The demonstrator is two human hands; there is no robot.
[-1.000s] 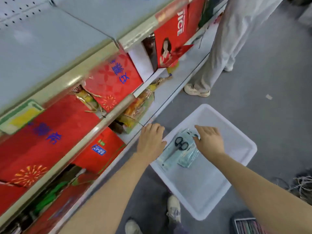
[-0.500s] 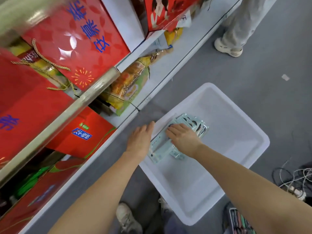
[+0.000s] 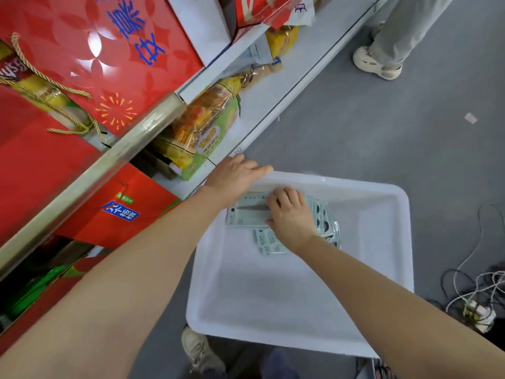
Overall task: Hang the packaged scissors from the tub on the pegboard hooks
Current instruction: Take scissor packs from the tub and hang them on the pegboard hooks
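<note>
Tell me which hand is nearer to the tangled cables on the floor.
Right. The right hand rests on the scissor packs inside the tub, nearer the cables; the left hand is at the tub's far-left rim.

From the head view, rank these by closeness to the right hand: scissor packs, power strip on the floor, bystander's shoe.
1. Scissor packs: under the right hand, in the white tub.
2. Power strip: on the floor, right of the tub.
3. Bystander's shoe: top right, up the aisle.

Grey floor [image 3: 382,127] spreads smooth and evenly lit, a small pale scrap [image 3: 470,118] lying on it. Shop shelving [image 3: 273,105] runs along the left, packed with red gift boxes [image 3: 114,58] and bagged snacks [image 3: 202,127]. Tangled cables [image 3: 475,294] sit at the right edge.
</note>
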